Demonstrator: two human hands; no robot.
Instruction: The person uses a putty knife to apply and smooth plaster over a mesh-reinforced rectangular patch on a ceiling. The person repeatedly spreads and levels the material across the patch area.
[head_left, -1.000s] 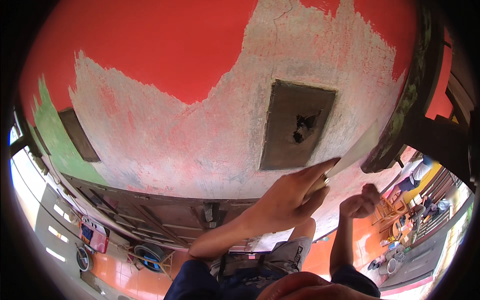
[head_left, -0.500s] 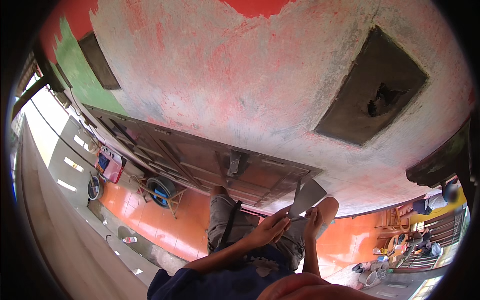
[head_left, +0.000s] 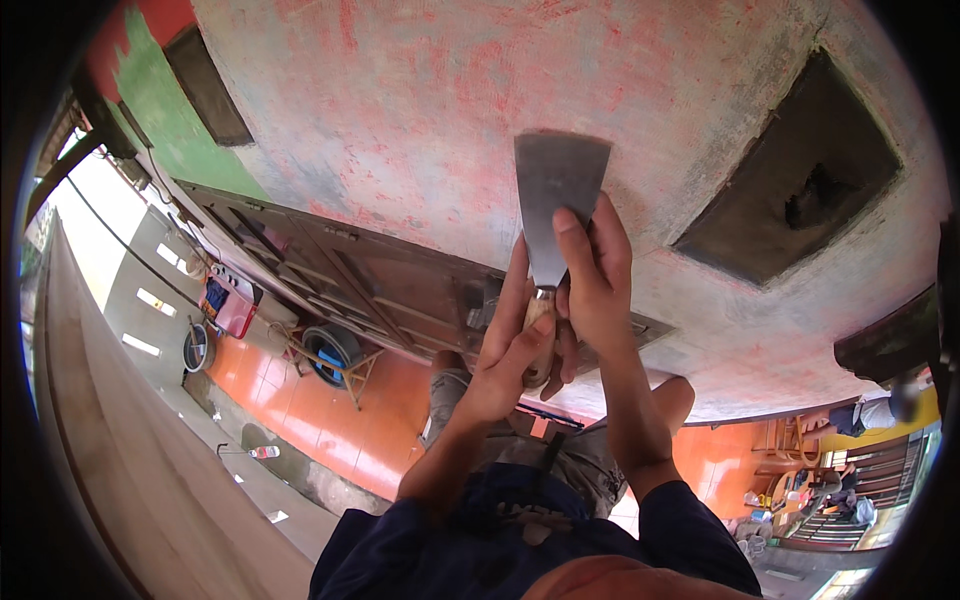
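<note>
A wide putty knife (head_left: pixel 560 180) with a grey metal blade and pale wooden handle is held upright in front of the scraped wall (head_left: pixel 400 130). The fingers of my left hand (head_left: pixel 508 365) are wrapped round its handle. Higher up, my right hand (head_left: pixel 598 280) grips the lower blade, thumb on the near face and fingers behind it. The blade's broad edge points up; whether it touches the wall I cannot tell. Patchy red and pinkish-grey paint covers the wall.
Beside my right hand, a dark recessed panel (head_left: pixel 790 180) has a broken hole. Dark wooden shutters (head_left: pixel 370 270) lie behind my hands. Below left stand a black tub (head_left: pixel 335 352) and a bottle (head_left: pixel 264 452) over orange tiles (head_left: pixel 300 400). Another person (head_left: pixel 870 415) is at far right.
Both hands have risen from my lap with the putty knife, which now stands upright before the wall. My right hand has come onto the blade.
</note>
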